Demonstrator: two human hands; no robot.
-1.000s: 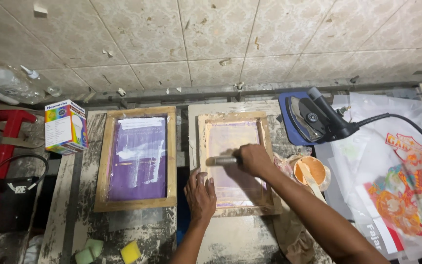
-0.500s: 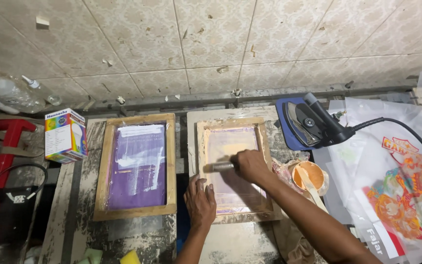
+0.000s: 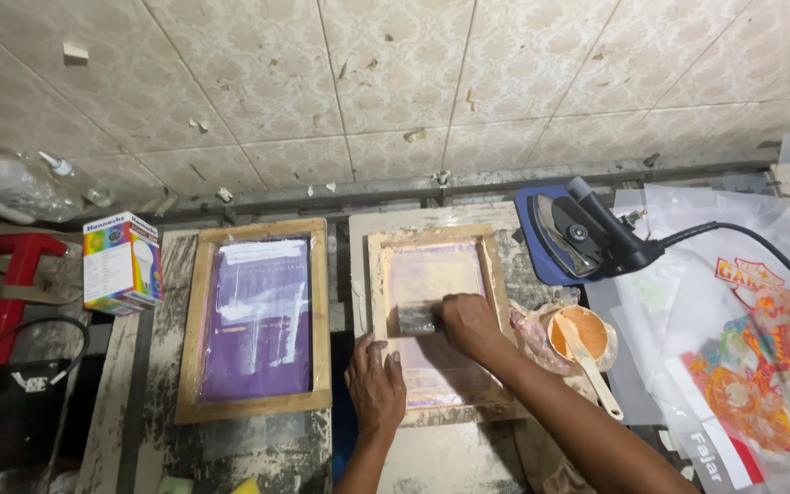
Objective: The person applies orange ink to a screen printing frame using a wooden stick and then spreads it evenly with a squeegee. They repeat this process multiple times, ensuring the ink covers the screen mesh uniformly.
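A small wooden screen-printing frame (image 3: 377, 274) with pale mesh lies flat on the bench in the middle. My right hand (image 3: 470, 325) grips a squeegee (image 3: 418, 317) and presses it across the mesh, about halfway down the frame. My left hand (image 3: 375, 389) lies flat, fingers spread, on the frame's lower left corner and holds it down. A second, larger wooden frame (image 3: 191, 329) with purple mesh lies just to the left, untouched.
An orange ink cup with a spatula (image 3: 580, 337) sits right of the small frame. Behind it a clothes iron (image 3: 587, 233) rests on a blue pad, its cord running right. Printed plastic sheets (image 3: 752, 366) cover the right side. A small colourful box (image 3: 121, 263) and bottles (image 3: 11, 183) stand left.
My right hand has drawn the squeegee down the mesh toward me. My left hand stays on the frame's lower left corner. The view has tilted up slightly.
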